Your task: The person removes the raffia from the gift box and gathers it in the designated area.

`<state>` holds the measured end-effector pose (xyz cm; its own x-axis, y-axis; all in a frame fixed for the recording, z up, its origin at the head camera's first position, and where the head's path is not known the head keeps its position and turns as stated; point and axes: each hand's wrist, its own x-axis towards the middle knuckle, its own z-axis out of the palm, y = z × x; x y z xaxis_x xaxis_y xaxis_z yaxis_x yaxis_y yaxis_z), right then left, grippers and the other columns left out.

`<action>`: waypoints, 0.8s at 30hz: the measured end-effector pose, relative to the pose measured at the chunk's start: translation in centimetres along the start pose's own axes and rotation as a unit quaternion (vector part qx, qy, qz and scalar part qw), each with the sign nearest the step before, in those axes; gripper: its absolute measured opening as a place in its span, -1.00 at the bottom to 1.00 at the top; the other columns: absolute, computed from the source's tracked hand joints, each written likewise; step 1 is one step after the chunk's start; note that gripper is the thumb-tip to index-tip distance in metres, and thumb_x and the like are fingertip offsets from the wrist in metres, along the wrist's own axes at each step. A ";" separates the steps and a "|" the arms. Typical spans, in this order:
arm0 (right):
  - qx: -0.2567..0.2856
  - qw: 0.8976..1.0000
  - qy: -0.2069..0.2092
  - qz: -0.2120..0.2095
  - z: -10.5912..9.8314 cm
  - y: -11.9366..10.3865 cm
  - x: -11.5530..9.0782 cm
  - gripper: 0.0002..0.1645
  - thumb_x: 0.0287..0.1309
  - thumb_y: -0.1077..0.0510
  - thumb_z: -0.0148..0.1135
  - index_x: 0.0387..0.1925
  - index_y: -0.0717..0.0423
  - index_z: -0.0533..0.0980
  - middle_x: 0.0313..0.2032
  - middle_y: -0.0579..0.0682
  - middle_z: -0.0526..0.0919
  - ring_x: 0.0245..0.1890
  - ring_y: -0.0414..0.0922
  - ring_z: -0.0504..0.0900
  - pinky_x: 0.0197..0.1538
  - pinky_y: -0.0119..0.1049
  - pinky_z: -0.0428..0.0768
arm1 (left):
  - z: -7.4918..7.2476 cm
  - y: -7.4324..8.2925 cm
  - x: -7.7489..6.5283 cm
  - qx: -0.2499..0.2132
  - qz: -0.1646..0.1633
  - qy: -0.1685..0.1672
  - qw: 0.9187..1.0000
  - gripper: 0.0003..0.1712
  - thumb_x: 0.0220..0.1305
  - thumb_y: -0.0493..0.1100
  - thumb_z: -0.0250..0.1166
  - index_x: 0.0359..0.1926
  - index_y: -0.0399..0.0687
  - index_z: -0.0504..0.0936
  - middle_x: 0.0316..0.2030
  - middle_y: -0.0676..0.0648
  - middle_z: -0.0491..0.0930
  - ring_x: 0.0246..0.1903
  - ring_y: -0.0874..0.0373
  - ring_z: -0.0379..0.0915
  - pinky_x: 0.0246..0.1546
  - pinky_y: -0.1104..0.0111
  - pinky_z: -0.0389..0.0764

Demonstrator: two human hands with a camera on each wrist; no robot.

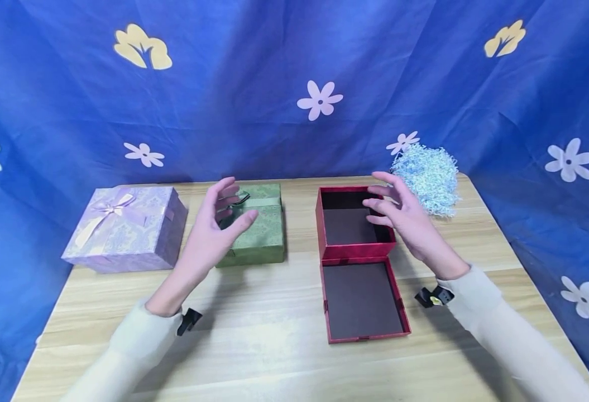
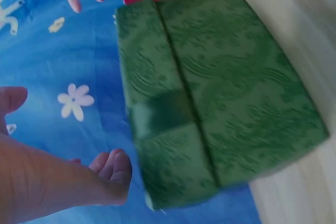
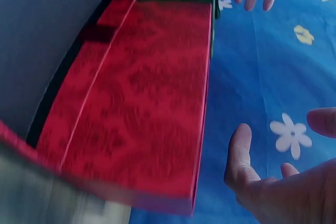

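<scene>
My left hand [image 1: 209, 229] hovers over the left side of a green patterned gift box [image 1: 261, 229], its fingers loosely bent and holding nothing. The box is closed, with a ribbon band and a bow partly hidden behind the hand. In the left wrist view, the green box [image 2: 231, 72] lies apart from the fingertips. My right hand [image 1: 405, 215] is above the right edge of an open red box [image 1: 357, 251], fingers spread and bent around nothing. The dark inside of the red box shows, and its lid [image 1: 364, 301] lies inside-up on the near side.
A lilac gift box [image 1: 123, 231] with a bow stands at the left of the wooden table [image 1: 264, 346]. Pale blue shredded paper [image 1: 427, 178] is heaped at the back right, behind my right hand. A blue flowered cloth [image 1: 254, 84] hangs along the back and sides.
</scene>
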<state>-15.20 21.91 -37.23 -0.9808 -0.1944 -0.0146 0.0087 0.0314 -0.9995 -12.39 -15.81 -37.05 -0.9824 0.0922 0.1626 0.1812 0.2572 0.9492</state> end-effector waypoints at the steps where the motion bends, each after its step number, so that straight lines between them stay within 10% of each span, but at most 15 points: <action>1: 0.000 1.000 -0.006 -0.001 0.4 0.1 0.1 -0.31 0.60 0.27 0.14 0.64 0.04 0.24 0.46 0.36 0.34 0.18 -0.04 0.68 0.14 -0.10 0.75 | -0.3 -0.3 -0.1 0.003 -0.003 0.007 1.000 -0.11 0.48 -0.11 0.46 0.67 -0.09 0.23 0.48 -0.24 0.37 0.44 -0.15 0.32 0.48 -0.10 0.28; 13: 0.020 0.998 -0.067 0.004 6.5 0.0 2.5 -0.28 0.57 0.28 0.17 0.64 0.09 0.24 0.45 0.30 0.38 0.30 0.32 0.56 0.20 0.07 0.71 | -3.4 -2.9 -0.3 0.025 -0.067 0.086 0.994 -0.25 0.63 -0.02 0.30 0.66 -0.08 0.28 0.40 -0.25 0.32 0.27 0.00 0.27 0.29 0.18 0.32; 24: 0.018 0.997 -0.055 0.041 12.7 0.2 3.4 -0.30 0.55 0.37 0.00 0.64 0.07 0.27 0.44 0.22 0.35 0.36 0.12 0.49 0.36 0.07 0.58 | -4.9 -4.9 1.1 -0.047 -0.172 0.034 0.983 -0.20 0.68 -0.23 -0.11 0.80 0.07 -0.11 0.16 -0.10 0.34 -0.17 0.25 0.31 -0.23 0.47 0.47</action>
<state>-16.08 8.84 -37.85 -0.9492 -0.2993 -0.0967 0.0960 0.0170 -0.9952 -14.61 -21.64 -40.17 -0.9862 -0.0500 -0.1577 -0.1641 0.1723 0.9713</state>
